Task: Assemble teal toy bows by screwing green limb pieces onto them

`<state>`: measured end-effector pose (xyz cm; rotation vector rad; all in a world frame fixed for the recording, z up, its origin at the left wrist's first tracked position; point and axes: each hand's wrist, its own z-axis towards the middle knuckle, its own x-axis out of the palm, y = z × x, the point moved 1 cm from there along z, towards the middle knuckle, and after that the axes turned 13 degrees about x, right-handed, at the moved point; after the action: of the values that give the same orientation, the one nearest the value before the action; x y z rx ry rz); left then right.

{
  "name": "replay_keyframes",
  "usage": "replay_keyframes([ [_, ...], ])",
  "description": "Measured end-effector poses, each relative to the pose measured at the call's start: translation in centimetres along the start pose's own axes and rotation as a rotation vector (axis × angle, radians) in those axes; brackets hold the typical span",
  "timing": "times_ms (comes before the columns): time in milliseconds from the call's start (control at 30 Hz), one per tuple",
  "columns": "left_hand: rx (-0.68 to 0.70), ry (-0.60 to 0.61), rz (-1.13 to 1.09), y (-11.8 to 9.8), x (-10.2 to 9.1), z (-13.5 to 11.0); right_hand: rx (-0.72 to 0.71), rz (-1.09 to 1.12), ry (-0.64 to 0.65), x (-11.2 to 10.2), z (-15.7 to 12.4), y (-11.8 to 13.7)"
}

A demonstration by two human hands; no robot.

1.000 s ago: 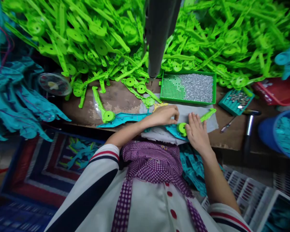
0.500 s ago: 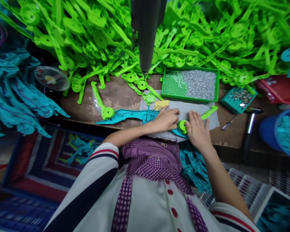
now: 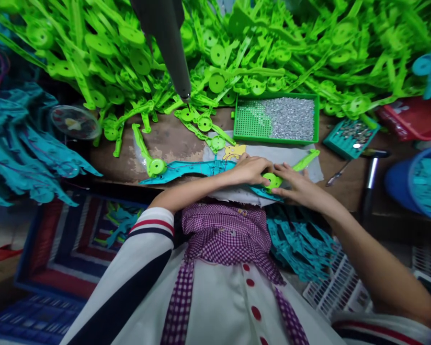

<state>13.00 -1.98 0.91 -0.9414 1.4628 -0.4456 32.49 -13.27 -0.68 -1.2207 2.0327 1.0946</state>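
A long turquoise plastic part (image 3: 190,171) lies along the bench's front edge, partly on a pale cloth (image 3: 318,167). At its right end sits a lime-green plastic arm (image 3: 272,181) with a round disc. My left hand (image 3: 250,170) is curled over the turquoise part, its fingertips reaching the disc's left side. With fingers and thumb on either side of the disc, my right hand (image 3: 299,186) grips the green arm, whose far end sticks out beyond the fingers. Another green arm (image 3: 154,165) meets the turquoise part's left side.
A dark hanging screwdriver (image 3: 177,72) points down over green parts (image 3: 204,123). Behind stands a green tray (image 3: 276,140) of small metal pieces. On the right are a teal box (image 3: 348,146), a hammer (image 3: 371,177) and a blue bucket (image 3: 398,191). Turquoise parts (image 3: 28,143) are heaped left.
My right hand has turned from lying flat beside the disc to closing around it, its elbow swinging outward. My left hand has shifted right to the disc. The hanging screwdriver has swung left.
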Motion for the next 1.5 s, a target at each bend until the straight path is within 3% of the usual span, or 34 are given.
replay_keyframes([
  [633, 0.000, -0.020, -0.076, 2.2, -0.9, 1.9, 0.015, -0.036, 0.017, -0.4, 0.1, 1.0],
  [767, 0.099, -0.031, -0.062, 2.1, -0.8, 0.7, 0.022, -0.071, 0.055, -0.6, 0.1, 1.0],
  [900, 0.228, -0.129, 0.183, 0.7, -0.3, -2.1, 0.027, -0.094, 0.065, -0.7, 0.1, 1.0],
  [1033, 0.233, -0.147, 0.358, -0.1, 0.9, -3.9, 0.045, -0.117, 0.080, -0.8, 0.0, 1.3],
  [1500, 0.285, -0.162, 0.283, 1.7, 2.7, -3.2, 0.054, -0.112, 0.082, -1.1, -0.1, 1.7],
])
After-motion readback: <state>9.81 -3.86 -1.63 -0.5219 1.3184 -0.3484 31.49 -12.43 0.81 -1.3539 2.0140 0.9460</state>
